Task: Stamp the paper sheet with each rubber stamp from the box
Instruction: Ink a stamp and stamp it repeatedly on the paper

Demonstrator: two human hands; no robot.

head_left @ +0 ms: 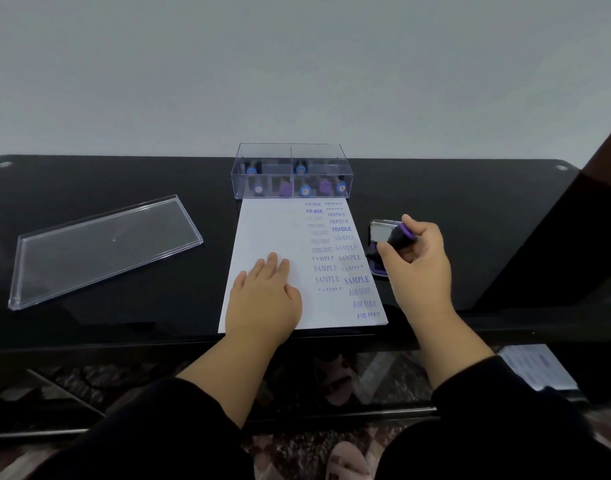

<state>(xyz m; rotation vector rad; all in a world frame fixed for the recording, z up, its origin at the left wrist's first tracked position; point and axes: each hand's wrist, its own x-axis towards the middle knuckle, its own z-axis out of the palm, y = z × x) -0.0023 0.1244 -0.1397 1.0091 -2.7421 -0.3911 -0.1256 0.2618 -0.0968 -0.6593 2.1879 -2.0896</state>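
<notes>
Right hand (415, 258) pinches stamp (401, 236) over ink pad (378, 244), at 3 o'clock of sheet (273, 230). Left hand (266, 292) flat on sheet, fingers together. Best: dab evenly, lift straight, press square on blank left column. Box (292, 171) at 12 o'clock, lid (103, 247) at 9.

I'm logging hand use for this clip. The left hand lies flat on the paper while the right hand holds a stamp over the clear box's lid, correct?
Not quite. In the head view the right hand holds the stamp over the ink pad, right of the paper, not over the lid, which lies far left. The left hand does lie flat on the paper.
</notes>
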